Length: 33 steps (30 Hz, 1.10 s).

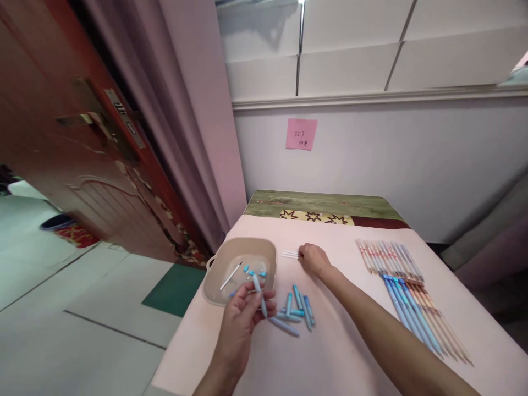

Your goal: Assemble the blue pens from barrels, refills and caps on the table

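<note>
My left hand holds a light blue pen barrel between thumb and fingers, over the near right edge of a beige basin. Inside the basin lie a white refill and small blue pieces. My right hand is closed at the right ends of a few thin white sticks on the table; its fingertips are partly hidden. Several blue pen parts lie in a loose pile between my hands, one longer blue barrel nearest me.
On the right of the pink-covered table are rows of pens, pale ones behind, blue ones and beige ones in front. A pink note is on the wall. A wooden door stands at the left.
</note>
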### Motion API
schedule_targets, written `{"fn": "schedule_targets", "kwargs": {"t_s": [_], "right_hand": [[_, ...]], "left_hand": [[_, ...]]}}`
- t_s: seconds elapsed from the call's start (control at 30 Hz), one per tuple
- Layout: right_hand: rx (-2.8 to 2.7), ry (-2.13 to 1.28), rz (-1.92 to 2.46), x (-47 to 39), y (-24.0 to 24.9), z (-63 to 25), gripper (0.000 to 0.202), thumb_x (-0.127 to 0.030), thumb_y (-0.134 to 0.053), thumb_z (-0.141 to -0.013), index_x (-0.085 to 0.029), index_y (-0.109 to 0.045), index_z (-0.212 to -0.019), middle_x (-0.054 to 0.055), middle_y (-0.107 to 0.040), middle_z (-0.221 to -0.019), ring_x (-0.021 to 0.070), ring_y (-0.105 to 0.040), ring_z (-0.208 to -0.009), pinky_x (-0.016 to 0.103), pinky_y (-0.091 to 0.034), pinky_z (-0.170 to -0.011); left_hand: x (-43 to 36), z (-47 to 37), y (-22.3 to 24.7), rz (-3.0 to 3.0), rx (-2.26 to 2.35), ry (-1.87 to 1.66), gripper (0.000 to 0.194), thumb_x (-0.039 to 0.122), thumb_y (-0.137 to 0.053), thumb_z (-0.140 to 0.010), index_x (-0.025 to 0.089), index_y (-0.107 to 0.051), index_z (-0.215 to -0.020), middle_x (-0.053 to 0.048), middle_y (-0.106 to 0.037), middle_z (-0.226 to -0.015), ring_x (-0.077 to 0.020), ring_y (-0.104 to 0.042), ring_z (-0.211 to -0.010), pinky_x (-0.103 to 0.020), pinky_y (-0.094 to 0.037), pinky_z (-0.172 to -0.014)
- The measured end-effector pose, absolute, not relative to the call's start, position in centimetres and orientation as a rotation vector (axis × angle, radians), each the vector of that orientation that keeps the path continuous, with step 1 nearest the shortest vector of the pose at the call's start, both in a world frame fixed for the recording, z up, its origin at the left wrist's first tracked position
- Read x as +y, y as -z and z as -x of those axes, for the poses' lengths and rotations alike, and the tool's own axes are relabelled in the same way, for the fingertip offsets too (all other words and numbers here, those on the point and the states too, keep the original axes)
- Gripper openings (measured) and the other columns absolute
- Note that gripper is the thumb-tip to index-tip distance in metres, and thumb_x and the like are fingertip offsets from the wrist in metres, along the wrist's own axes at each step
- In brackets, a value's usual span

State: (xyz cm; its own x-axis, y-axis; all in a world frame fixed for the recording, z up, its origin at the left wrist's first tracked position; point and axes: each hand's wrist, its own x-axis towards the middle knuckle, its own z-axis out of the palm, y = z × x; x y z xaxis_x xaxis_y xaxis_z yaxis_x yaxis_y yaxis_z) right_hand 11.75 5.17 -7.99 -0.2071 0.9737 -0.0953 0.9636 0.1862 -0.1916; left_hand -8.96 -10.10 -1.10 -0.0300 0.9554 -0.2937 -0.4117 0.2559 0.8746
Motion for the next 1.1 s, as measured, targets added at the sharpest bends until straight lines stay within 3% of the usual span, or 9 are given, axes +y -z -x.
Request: {"fn": "schedule_targets", "kwargs": {"t_s": [0.2,0.37,0.5,0.6,0.77,1.1], "right_hand": [[-2.357,-0.314,1.921,3.2,7.2,-11.8,0.022,-0.013,-0.047,-0.089,-0.013,-0.065,-0.101,0.016,-0.068,-0.103,0.0236,-0.064,-0.093,0.03,-0.042,-0.076],[-2.144,-0.37,1.883,0.0,5.4,-13.9,0.025,-0.022,-0.043,-0.093,-0.019,-0.057,-0.112,0.008,-0.07,-0.096,0.0207,-0.064,-0.088,0.028,-0.043,-0.071],[-1.513,-0.956,1.419,-3.0,1.9,-13.8,0.021,-0.033,-0.052,-0.087,-0.017,-0.06,-0.097,0.005,-0.067,-0.081,0.0171,-0.062,-0.07,0.026,-0.046,-0.061],[-1.209,-1.195,1.009,-5.3,-1.2,-11.9,0.028,-0.042,-0.063,-0.08,-0.017,-0.059,-0.091,0.005,-0.065,-0.084,0.0162,-0.062,-0.073,0.027,-0.05,-0.065],[-1.167,-1.281,0.889,-7.3,-2.8,-9.3,0.03,-0.045,-0.07,-0.075,-0.018,-0.06,-0.085,0.003,-0.065,-0.079,0.0133,-0.06,-0.067,0.026,-0.051,-0.063],[-1.298,-1.226,0.89,-8.5,-1.2,-9.8,0.023,-0.039,-0.066,-0.08,-0.018,-0.06,-0.087,0.001,-0.063,-0.075,0.0127,-0.058,-0.066,0.025,-0.05,-0.063]], "left_hand": [[-10.4,11.0,0.6,-0.66,1.146,-1.322,0.038,0.034,-0.074,-0.073,0.016,-0.059,-0.103,-0.006,-0.071,-0.091,-0.0151,-0.066,-0.072,-0.03,-0.054,-0.073],[-11.2,9.3,0.8,-0.694,1.087,-1.245,0.034,0.035,-0.072,-0.075,0.017,-0.06,-0.101,-0.007,-0.071,-0.091,-0.0151,-0.065,-0.069,-0.032,-0.054,-0.073],[-11.4,6.8,0.8,-0.788,1.04,-1.135,0.031,0.034,-0.072,-0.074,0.016,-0.062,-0.096,-0.009,-0.071,-0.093,-0.0166,-0.066,-0.071,-0.033,-0.053,-0.074],[-11.5,5.6,0.4,-0.892,1.058,-1.116,0.027,0.034,-0.073,-0.072,0.016,-0.065,-0.09,-0.008,-0.072,-0.092,-0.0173,-0.066,-0.074,-0.031,-0.052,-0.075],[-12.1,5.3,0.3,-1.034,1.054,-1.142,0.021,0.034,-0.07,-0.076,0.018,-0.066,-0.089,-0.006,-0.071,-0.093,-0.0193,-0.066,-0.085,-0.03,-0.052,-0.079],[-12.8,4.6,0.3,-1.152,1.018,-1.118,0.018,0.033,-0.063,-0.082,0.019,-0.064,-0.094,-0.006,-0.07,-0.097,-0.0192,-0.065,-0.088,-0.032,-0.051,-0.084]]}}
